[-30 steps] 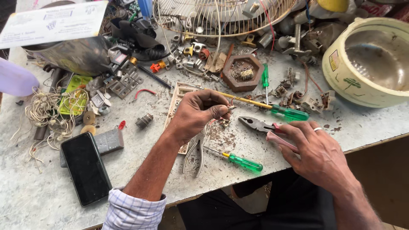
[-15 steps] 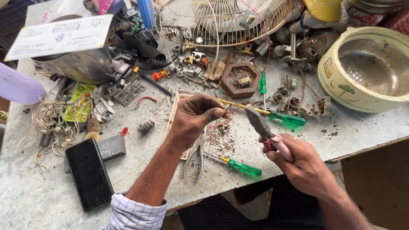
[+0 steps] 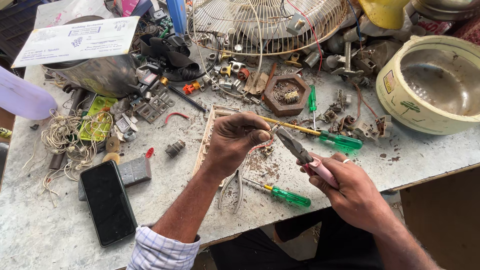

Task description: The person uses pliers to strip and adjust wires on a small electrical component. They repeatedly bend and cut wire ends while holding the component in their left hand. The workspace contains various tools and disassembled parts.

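1. The left hand (image 3: 235, 142) is closed, fingers pinched together on a thin red wire (image 3: 260, 146) over a cream plastic frame (image 3: 212, 125) on the table (image 3: 300, 235).
2. The right hand (image 3: 350, 187) is wrapped tight around pink-handled pliers (image 3: 300, 150).
3. The pliers tip points at the left fingers.
4. A green screwdriver (image 3: 287, 196) lies near both hands.
5. A black phone (image 3: 107, 202) lies far to the left.

A phone (image 3: 107, 201) lies left of the pliers (image 3: 301, 153), fan guard (image 3: 265, 22) behind.
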